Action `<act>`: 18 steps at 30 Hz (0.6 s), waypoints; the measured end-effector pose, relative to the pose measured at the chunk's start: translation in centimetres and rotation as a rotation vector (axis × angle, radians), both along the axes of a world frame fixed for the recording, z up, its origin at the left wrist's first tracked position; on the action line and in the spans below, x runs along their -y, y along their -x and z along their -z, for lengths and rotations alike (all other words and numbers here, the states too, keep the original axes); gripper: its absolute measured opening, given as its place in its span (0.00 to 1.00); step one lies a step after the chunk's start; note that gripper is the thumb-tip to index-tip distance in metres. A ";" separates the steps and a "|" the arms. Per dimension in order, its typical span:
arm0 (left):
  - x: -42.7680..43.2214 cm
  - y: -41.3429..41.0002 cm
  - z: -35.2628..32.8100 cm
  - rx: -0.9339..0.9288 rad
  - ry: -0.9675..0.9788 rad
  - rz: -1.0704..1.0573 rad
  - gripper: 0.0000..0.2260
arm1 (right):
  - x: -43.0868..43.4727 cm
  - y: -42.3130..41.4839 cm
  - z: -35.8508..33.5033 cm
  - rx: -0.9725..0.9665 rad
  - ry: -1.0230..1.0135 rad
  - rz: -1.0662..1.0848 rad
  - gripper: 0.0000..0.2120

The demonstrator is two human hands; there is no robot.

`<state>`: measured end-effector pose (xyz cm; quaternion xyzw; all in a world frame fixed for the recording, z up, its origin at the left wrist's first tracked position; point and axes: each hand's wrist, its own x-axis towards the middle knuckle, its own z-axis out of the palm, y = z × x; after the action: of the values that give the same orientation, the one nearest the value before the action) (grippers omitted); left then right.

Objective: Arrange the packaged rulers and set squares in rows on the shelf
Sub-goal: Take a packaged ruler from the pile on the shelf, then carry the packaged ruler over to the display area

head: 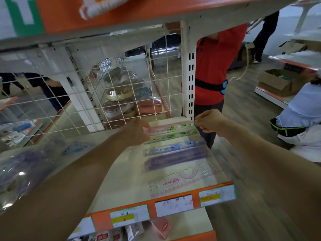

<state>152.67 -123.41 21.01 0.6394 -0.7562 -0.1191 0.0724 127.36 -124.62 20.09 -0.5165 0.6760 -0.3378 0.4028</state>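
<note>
Orange shelf lip (196,199) w/ price labels nearest; behind it clear set-square pack (184,180), then purple ruler pack (175,160), blue ruler pack (175,147), green ruler pack (172,136) in rows. My L hand (137,133) grips, R hand (210,122) pinches ends of pink packaged ruler (171,126) at shelf back, prob. to square it w/ row.

White wire grid (97,94) (plank floor (243,105))

A white wire grid (52,101) fronts wrapped dishes (119,94). A person in a red shirt (213,63) stands behind the post (190,75); farther right, a cardboard box (276,82).
</note>
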 end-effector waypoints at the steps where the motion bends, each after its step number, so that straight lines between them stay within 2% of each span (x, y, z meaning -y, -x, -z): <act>1: 0.2 0.0 0.3 0.037 0.000 -0.007 0.18 | 0.4 -0.1 0.4 -0.017 -0.012 0.002 0.09; 6: 0.5 0.1 1.0 0.170 -0.085 0.002 0.22 | 1.3 0.0 1.6 -0.172 -0.030 -0.060 0.07; 9: 0.4 -0.1 0.2 0.123 -0.047 -0.009 0.22 | 1.2 -0.2 0.6 -0.336 0.020 -0.108 0.04; 11: 0.0 -0.6 -0.6 0.097 -0.003 0.000 0.20 | 1.1 -1.0 -0.8 -0.344 0.077 -0.131 0.07; 15: -1.4 -2.6 -2.6 0.030 0.066 0.003 0.17 | -0.2 -5.5 -4.0 -0.351 0.215 -0.343 0.09; 18: -2.9 -5.4 -4.2 0.016 0.094 -0.013 0.13 | -1.5 -10.4 -5.7 -0.359 0.312 -0.492 0.07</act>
<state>158.03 -120.53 25.22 0.6410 -0.7574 -0.0779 0.0972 137.76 -123.16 25.84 -0.7706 0.5315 -0.2338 0.2629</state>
